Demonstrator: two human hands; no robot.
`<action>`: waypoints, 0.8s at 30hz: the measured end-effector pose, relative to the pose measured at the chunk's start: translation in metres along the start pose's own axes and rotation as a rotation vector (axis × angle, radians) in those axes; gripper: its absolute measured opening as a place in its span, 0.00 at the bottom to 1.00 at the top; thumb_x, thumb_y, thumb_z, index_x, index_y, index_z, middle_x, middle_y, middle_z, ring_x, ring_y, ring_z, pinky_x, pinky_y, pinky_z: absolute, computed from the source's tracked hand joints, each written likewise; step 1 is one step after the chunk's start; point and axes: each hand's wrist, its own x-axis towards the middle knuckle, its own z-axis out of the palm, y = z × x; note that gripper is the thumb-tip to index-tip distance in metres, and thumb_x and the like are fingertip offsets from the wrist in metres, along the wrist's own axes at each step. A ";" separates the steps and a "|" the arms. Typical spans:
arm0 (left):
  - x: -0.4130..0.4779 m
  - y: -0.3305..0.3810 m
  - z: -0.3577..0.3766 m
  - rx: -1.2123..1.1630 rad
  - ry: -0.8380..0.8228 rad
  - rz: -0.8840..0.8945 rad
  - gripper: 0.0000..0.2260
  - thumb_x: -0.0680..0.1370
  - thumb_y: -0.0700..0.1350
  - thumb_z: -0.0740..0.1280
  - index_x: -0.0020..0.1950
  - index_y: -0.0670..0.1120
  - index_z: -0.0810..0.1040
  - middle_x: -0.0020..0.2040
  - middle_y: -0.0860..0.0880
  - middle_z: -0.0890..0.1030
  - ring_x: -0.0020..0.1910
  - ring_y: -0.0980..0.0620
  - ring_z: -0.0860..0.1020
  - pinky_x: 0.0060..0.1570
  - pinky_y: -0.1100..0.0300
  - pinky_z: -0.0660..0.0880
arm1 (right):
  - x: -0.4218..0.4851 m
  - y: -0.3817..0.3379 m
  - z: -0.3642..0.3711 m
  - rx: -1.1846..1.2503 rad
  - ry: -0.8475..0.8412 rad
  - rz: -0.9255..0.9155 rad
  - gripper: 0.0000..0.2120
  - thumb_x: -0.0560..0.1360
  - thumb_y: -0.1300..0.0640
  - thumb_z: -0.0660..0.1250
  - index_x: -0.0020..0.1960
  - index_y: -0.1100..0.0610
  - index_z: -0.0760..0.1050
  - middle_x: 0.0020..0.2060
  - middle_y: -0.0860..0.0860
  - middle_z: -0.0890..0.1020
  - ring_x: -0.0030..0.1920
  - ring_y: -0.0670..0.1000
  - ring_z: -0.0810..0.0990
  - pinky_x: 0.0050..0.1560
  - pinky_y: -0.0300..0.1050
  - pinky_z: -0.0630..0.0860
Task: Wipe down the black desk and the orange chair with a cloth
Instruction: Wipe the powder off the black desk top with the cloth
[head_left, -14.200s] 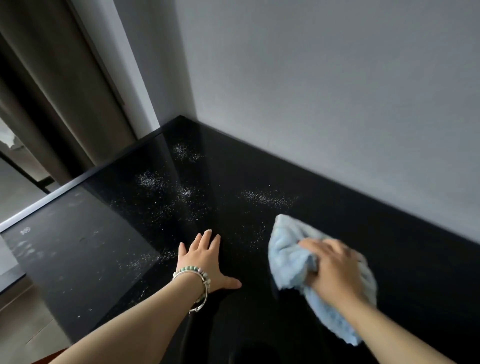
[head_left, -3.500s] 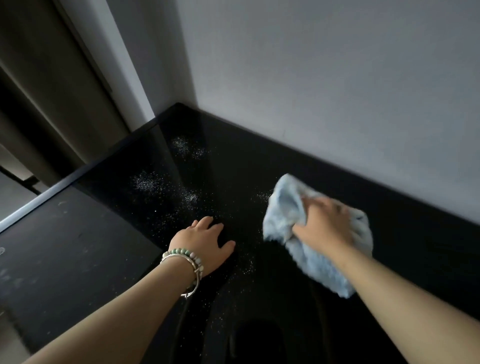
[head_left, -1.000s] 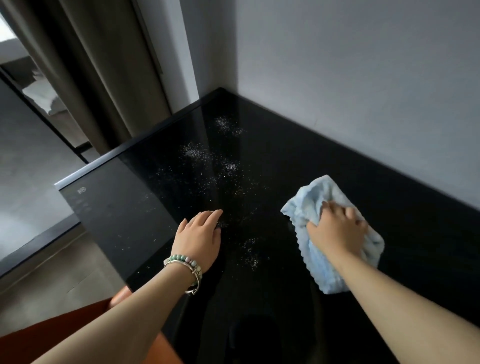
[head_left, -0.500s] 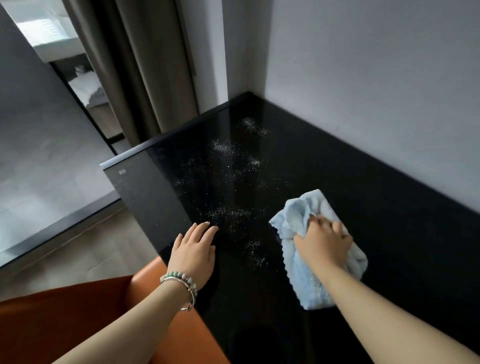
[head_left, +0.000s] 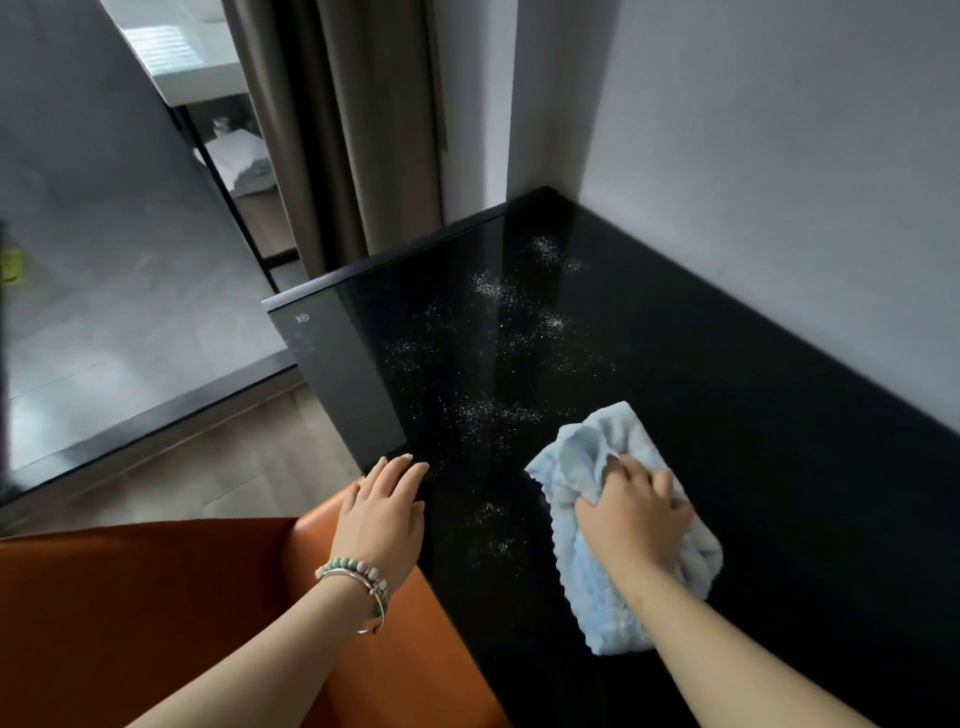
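Observation:
The glossy black desk (head_left: 727, 395) fills the right half of the view and runs into a wall corner. Patches of white dust (head_left: 498, 410) speckle its left and middle parts. My right hand (head_left: 634, 514) grips a light blue fluffy cloth (head_left: 587, 571) and presses it onto the desk near the front. My left hand (head_left: 384, 514), with a bead bracelet on the wrist, rests flat with straight fingers on the desk's near left edge. The orange chair (head_left: 156, 613) stands below that hand at the lower left.
White walls (head_left: 779, 156) border the desk at the back and right. Brown curtains (head_left: 343, 119) hang past the desk's left end. A dark ledge (head_left: 130, 421) and wooden floor (head_left: 208, 467) lie to the left of the desk.
My view has swung left and back, so the chair and floor now show. My right hand has drawn the cloth toward the front edge. My left hand has slid back to the desk's edge.

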 end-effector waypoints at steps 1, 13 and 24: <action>-0.002 -0.002 0.000 -0.003 0.008 -0.006 0.20 0.81 0.47 0.54 0.74 0.53 0.59 0.74 0.55 0.58 0.75 0.52 0.52 0.71 0.56 0.51 | -0.011 -0.014 0.004 0.013 -0.017 -0.067 0.21 0.74 0.45 0.56 0.66 0.48 0.68 0.65 0.43 0.70 0.63 0.52 0.64 0.59 0.53 0.63; -0.020 -0.035 -0.006 -0.060 0.026 -0.101 0.20 0.80 0.43 0.55 0.72 0.51 0.62 0.72 0.52 0.62 0.74 0.49 0.57 0.71 0.50 0.56 | -0.024 -0.039 0.009 -0.026 0.031 -0.129 0.20 0.76 0.47 0.55 0.67 0.49 0.66 0.62 0.45 0.72 0.62 0.52 0.65 0.59 0.53 0.63; -0.027 -0.061 -0.044 -0.425 0.260 -0.297 0.18 0.79 0.40 0.58 0.70 0.45 0.67 0.72 0.48 0.65 0.69 0.50 0.65 0.61 0.63 0.61 | -0.070 -0.144 0.009 0.396 -0.174 -0.611 0.13 0.70 0.51 0.63 0.54 0.48 0.73 0.51 0.43 0.78 0.55 0.52 0.69 0.51 0.44 0.62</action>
